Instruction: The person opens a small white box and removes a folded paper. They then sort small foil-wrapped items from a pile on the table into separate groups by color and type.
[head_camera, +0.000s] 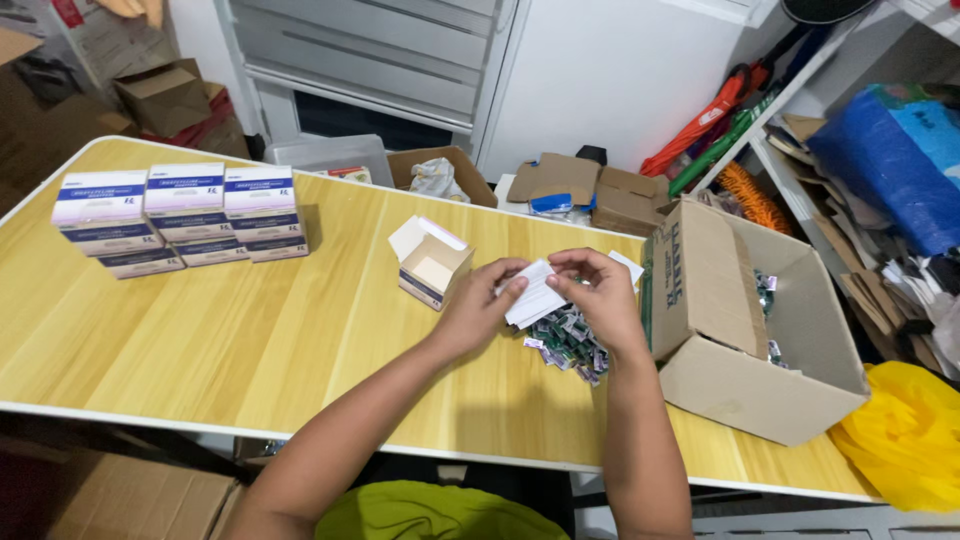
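Head view: left hand (478, 305) and right hand (600, 300) pinch a folded white leaflet (532, 297) above green sachets (568, 342) near the desk's (250, 340) right edge; fold squarely, keeping edges aligned.

A storeroom used for packing. A folding wooden tabletop (250, 330) carries stacked small white-and-blue boxes (180, 220), with an open cardboard carton (750, 340) beside them. Flattened cardboard (870, 290) crowds the shelves (800, 190), and more cartons (165, 95) sit on the floor.

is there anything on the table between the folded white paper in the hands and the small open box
Nothing visible does. Both the left hand and the right hand hold the folded white paper above the pile of green packets. The small open box sits just left of the left hand, with only bare table between.
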